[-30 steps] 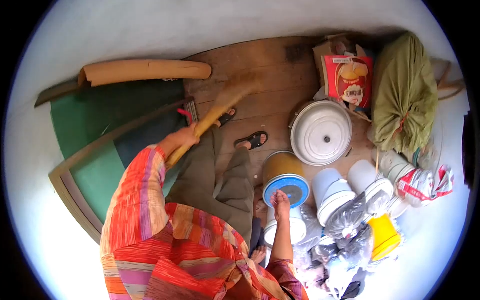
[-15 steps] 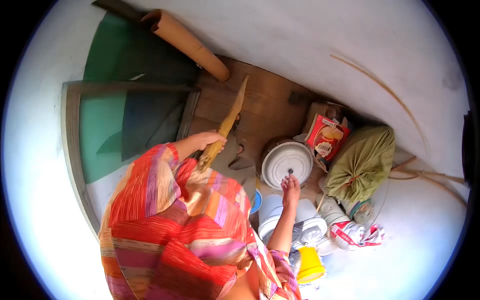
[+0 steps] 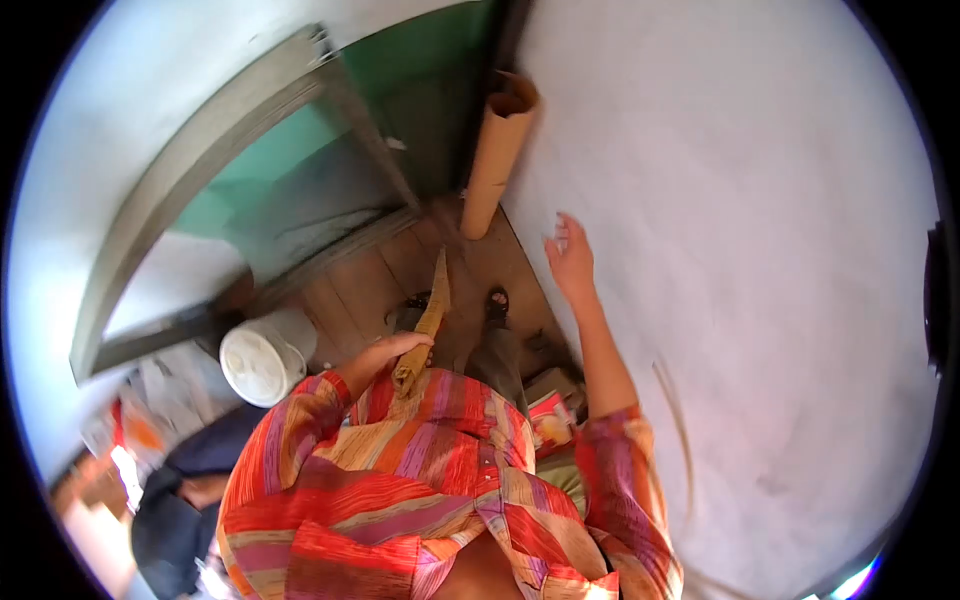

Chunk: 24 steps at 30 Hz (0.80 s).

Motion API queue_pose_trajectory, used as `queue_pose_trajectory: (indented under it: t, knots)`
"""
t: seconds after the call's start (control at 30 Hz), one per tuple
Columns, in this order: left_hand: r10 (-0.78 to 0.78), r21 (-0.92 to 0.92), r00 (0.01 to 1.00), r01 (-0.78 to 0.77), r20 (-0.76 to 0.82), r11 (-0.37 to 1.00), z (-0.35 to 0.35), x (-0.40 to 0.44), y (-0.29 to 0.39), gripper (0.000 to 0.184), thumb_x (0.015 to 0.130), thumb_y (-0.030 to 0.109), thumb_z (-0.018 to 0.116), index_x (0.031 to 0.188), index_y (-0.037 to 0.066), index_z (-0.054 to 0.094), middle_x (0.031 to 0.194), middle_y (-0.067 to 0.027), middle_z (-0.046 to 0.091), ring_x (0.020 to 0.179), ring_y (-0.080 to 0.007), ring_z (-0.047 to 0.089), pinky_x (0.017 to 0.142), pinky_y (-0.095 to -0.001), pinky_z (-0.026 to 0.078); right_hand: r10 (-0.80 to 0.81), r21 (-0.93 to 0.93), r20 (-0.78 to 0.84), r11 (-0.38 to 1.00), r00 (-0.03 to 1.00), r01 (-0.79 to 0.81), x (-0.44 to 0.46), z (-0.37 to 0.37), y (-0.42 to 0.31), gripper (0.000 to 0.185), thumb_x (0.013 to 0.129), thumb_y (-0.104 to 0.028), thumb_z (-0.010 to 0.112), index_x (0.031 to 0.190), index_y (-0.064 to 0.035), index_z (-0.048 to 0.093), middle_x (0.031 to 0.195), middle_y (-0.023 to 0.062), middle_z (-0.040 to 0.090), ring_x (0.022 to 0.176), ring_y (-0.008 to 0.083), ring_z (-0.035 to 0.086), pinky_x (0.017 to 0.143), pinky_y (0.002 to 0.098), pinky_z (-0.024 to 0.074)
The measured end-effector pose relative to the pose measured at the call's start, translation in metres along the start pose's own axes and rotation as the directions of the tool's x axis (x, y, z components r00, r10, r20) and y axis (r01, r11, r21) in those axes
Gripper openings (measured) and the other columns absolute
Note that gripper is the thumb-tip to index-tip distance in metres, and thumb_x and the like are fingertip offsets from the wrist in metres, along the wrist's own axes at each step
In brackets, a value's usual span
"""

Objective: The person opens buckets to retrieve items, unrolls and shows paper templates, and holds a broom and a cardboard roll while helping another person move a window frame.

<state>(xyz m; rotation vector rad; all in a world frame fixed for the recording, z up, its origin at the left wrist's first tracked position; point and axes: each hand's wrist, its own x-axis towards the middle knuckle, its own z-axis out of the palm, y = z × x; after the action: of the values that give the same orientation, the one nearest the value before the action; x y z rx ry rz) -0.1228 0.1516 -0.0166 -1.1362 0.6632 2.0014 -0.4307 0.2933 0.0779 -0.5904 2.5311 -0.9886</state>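
Note:
My left hand (image 3: 402,346) is wrapped round the thick end of a long, yellow-brown tapering piece (image 3: 432,313), rough like dried plant stuff; its kind I cannot make out. Its thin tip points away from me, over the wooden floor. My right hand (image 3: 570,250) is raised in front of the white wall, fingers loosely bent and apart, holding nothing I can see. A brown cardboard roll (image 3: 494,165) stands upright in the corner, to the left of that hand and apart from it.
A wood-framed glass panel (image 3: 352,112) leans at the left. Below it stands a white lidded bucket (image 3: 262,362) among plastic bags (image 3: 175,390). A red carton (image 3: 551,420) and a green sack (image 3: 563,480) lie near my right side. A thin curved strip (image 3: 676,430) rests along the wall.
My view has swung toward the corner with the cardboard roll. My right hand has left the metal lid's knob and risen beside the wall. My left hand keeps hold of the yellow piece.

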Motion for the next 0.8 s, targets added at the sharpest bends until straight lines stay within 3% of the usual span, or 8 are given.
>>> queue_pose_trajectory:
  t: [0.1, 0.23, 0.33, 0.4, 0.5, 0.67, 0.73, 0.8]
  knots:
    - [0.098, -0.155, 0.994, -0.104, -0.051, 0.982, 0.010, 0.037, -0.047, 0.026, 0.079, 0.020, 0.060, 0.095, 0.002, 0.050, 0.077, -0.0077, 0.056, 0.066, -0.0196, 0.058, 0.057, -0.0322, 0.049, -0.414, -0.320, 0.072, 0.852, 0.907, 0.415, 0.108, 0.021, -0.022, 0.044, 0.074, -0.008, 0.062, 0.116, -0.0077, 0.049, 0.106, 0.0138, 0.052, 0.098, 0.0324, 0.051, 0.084, 0.0395, 0.0426]
    - [0.146, -0.313, 0.975, -0.193, -0.166, 0.930, 0.052, 0.037, -0.080, 0.033, 0.079, 0.020, 0.060, 0.104, 0.002, 0.047, 0.080, -0.0077, 0.055, 0.066, -0.0196, 0.057, 0.055, -0.0320, 0.049, -0.672, -0.539, 0.203, 0.531, 0.713, 0.654, 0.217, 0.070, -0.015, 0.043, 0.071, -0.009, 0.064, 0.113, -0.0076, 0.052, 0.105, 0.0131, 0.055, 0.098, 0.0327, 0.051, 0.084, 0.0408, 0.0416]
    - [0.200, -0.480, 0.943, -0.310, -0.268, 0.821, 0.102, 0.005, -0.094, 0.044, 0.079, 0.017, 0.061, 0.115, 0.004, 0.039, 0.082, -0.0071, 0.054, 0.066, -0.0185, 0.057, 0.053, -0.0313, 0.049, -0.430, -0.755, 0.490, 0.226, 0.758, 0.616, 0.247, 0.093, -0.022, 0.057, 0.073, -0.025, 0.065, 0.123, -0.0077, 0.045, 0.096, 0.0136, 0.061, 0.090, 0.0287, 0.057, 0.076, 0.0385, 0.0458]
    - [0.170, -0.584, 0.955, -0.285, -0.245, 0.760, 0.111, 0.017, -0.108, 0.045, 0.077, 0.014, 0.062, 0.114, 0.003, 0.040, 0.084, -0.0069, 0.053, 0.066, -0.0179, 0.056, 0.054, -0.0300, 0.049, -0.271, -0.732, 0.454, 0.429, 0.848, 0.529, 0.240, 0.093, -0.043, 0.058, 0.073, -0.030, 0.064, 0.122, -0.0049, 0.045, 0.097, 0.0149, 0.062, 0.090, 0.0287, 0.060, 0.075, 0.0399, 0.0474]
    - [0.159, -0.651, 0.952, -0.295, -0.260, 0.699, 0.117, 0.012, -0.110, 0.042, 0.077, 0.014, 0.063, 0.111, 0.002, 0.041, 0.085, -0.0077, 0.053, 0.066, -0.0183, 0.057, 0.055, -0.0293, 0.050, -0.132, -0.688, 0.595, 0.427, 0.793, 0.587, 0.228, 0.096, -0.052, 0.031, 0.076, -0.023, 0.054, 0.098, -0.0016, 0.062, 0.093, 0.0191, 0.063, 0.088, 0.0291, 0.062, 0.071, 0.0394, 0.0491]
    - [0.185, -0.719, 0.955, -0.296, -0.232, 0.628, 0.104, 0.048, -0.146, 0.032, 0.079, 0.019, 0.061, 0.102, 0.002, 0.046, 0.082, -0.0085, 0.055, 0.066, -0.0195, 0.058, 0.055, -0.0308, 0.051, 0.068, -0.656, 0.669, 0.521, 0.740, 0.546, 0.149, 0.075, -0.013, 0.035, 0.077, -0.029, 0.056, 0.093, 0.0020, 0.062, 0.099, 0.0200, 0.061, 0.093, 0.0326, 0.059, 0.076, 0.0405, 0.0483]
    - [0.180, -0.736, 0.961, -0.278, -0.212, 0.617, 0.088, 0.058, -0.158, 0.030, 0.079, 0.020, 0.060, 0.100, 0.002, 0.047, 0.081, -0.0086, 0.055, 0.066, -0.0198, 0.058, 0.056, -0.0313, 0.051, 0.091, -0.690, 0.671, 0.438, 0.736, 0.576, 0.095, 0.054, 0.003, 0.030, 0.078, -0.028, 0.056, 0.082, 0.0012, 0.064, 0.088, 0.0203, 0.063, 0.083, 0.0340, 0.061, 0.070, 0.0419, 0.0494]
    - [0.167, -0.717, 0.974, -0.228, -0.156, 0.659, 0.071, 0.071, -0.174, 0.032, 0.079, 0.020, 0.061, 0.103, 0.004, 0.045, 0.081, -0.0090, 0.055, 0.066, -0.0198, 0.058, 0.055, -0.0312, 0.051, -0.124, -0.615, 0.682, 0.437, 0.721, 0.657, 0.036, 0.025, 0.033, 0.027, 0.078, -0.026, 0.058, 0.073, -0.0005, 0.063, 0.075, 0.0207, 0.062, 0.070, 0.0359, 0.061, 0.062, 0.0439, 0.0488]
